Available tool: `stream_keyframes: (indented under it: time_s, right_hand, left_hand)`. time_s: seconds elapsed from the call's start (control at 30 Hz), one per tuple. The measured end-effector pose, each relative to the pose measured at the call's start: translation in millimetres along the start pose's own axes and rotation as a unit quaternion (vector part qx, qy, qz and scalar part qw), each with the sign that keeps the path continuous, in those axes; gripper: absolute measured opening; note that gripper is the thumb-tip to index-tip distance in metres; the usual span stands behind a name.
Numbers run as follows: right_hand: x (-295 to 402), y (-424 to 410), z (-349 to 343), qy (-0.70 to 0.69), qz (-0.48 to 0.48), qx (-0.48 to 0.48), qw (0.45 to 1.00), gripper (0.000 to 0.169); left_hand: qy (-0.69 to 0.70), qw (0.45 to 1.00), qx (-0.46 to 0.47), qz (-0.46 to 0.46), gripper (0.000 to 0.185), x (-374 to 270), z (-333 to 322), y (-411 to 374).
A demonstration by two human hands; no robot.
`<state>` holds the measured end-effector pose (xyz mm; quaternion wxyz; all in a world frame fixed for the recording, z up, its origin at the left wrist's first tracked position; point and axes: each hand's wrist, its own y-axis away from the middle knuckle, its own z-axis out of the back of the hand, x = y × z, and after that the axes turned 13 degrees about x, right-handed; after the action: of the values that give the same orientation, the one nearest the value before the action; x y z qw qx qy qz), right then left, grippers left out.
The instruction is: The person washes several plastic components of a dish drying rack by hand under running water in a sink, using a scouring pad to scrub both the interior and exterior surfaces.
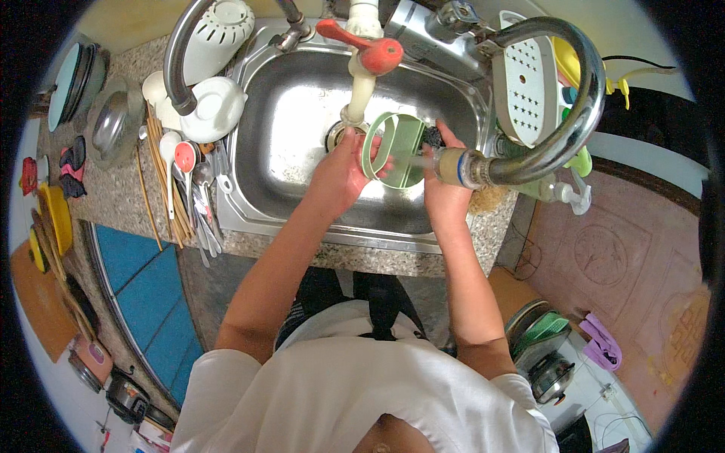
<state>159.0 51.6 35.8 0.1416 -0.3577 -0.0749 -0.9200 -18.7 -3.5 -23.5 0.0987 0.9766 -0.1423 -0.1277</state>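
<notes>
Over the steel sink basin, my left hand grips the left rim of a light green plastic container, fingers inside or behind it. My right hand is at the container's right side, with a dark scouring pad by its fingers; the faucet nozzle partly hides this hand. The nozzle ends the curved metal faucet and points left toward the container. A whitish tap with a red lever hangs above the drain.
Left of the sink, chopsticks, spoons, a white lidded dish and a glass lid lie on the granite counter. A white perforated rack and a pump bottle stand to the right. Another curved faucet arches at upper left.
</notes>
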Motion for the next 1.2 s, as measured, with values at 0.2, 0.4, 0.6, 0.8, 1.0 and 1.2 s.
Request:
stream_keyframes:
  time_s: [0.2, 0.4, 0.6, 0.8, 1.0, 1.2]
  right_hand:
    - [-13.1, 2.6, -8.5, -0.159, -0.004, -0.071, 0.985, 0.038]
    - [8.5, 7.1, 10.2, -0.082, 0.106, 0.019, 0.991, 0.043]
    - [10.9, -10.8, 0.6, -0.086, 0.152, 0.064, 0.983, 0.027]
    - [22.6, 6.4, -0.4, -0.012, 0.174, 0.110, 0.978, 0.023]
    - [21.5, -4.1, -1.9, 0.040, 0.194, 0.086, 0.976, 0.017]
    - [21.9, -14.4, -8.8, 0.061, 0.165, 0.027, 0.984, 0.016]
  left_hand:
    - [-0.240, 0.968, 0.076, 0.006, 0.042, -1.6, -53.8, 1.6]
    - [-0.254, 0.967, 0.012, -0.019, 0.043, 2.9, -38.7, 4.4]
    - [-0.403, 0.912, -0.083, 0.000, 0.041, 13.1, -43.6, 7.4]
    - [-0.485, 0.867, -0.098, -0.066, 0.042, 17.1, -45.4, 6.7]
    - [-0.482, 0.859, -0.107, -0.131, 0.034, 29.1, -30.7, -2.9]
    - [-0.486, 0.853, -0.129, -0.142, 0.032, 32.2, -35.7, -4.1]
